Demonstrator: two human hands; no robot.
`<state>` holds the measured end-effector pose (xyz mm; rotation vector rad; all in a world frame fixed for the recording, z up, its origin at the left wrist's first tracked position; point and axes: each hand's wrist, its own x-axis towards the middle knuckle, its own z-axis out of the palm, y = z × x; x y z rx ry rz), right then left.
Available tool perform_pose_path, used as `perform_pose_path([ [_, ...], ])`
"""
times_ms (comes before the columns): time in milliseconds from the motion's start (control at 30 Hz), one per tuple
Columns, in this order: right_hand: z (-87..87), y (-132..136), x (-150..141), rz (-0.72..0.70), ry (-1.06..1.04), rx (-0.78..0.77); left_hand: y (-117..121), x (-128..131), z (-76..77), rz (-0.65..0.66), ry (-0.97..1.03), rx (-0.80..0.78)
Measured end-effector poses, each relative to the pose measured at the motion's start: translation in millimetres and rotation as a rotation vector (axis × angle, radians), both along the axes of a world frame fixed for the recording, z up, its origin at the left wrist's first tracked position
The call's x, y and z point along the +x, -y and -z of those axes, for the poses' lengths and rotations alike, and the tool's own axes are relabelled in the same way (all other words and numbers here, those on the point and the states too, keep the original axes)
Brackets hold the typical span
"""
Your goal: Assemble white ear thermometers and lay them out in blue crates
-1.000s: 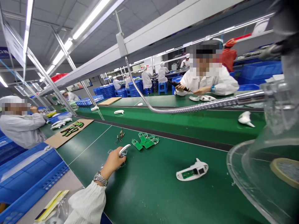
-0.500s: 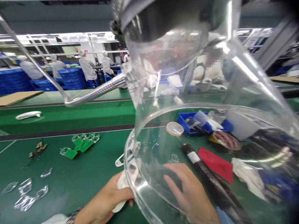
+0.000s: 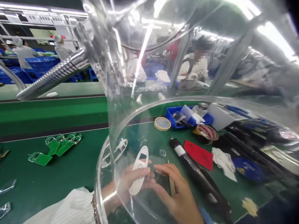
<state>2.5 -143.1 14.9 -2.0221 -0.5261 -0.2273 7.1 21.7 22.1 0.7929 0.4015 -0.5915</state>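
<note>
Blue crates [image 3: 42,63], seemingly under bright strip lights [image 3: 67,11]

Left hand [image 3: 128,179] partly hidden behind the white cover [image 3: 136,186], clear hood [image 3: 187,97] cut off at the top edge

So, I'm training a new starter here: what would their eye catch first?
Probably the big clear hood, glare-streaked, across the middle and right. Through it, the white shell in the left hand stands out, then the red sheet beside the black tool. Left of the hood lie green circuit boards.
</note>
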Motion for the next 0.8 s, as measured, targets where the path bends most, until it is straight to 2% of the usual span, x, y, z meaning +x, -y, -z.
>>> perform_pose_path([
  [267, -12.5, -7.3, 3.5, -0.087, -0.04, -0.163, -0.6, 0.7, 3.1, 0.041, 0.037, 0.043],
  [567, -7.1, -6.5, 3.3, -0.067, -0.015, -0.059, 0.6, 2.4, -1.1, 0.013, -0.026, 0.029],
  [800, -8.1, -3.6, 2.3, -0.074, -0.088, 0.039, -0.9, -0.3, 7.1, 0.035, 0.047, -0.082],
])
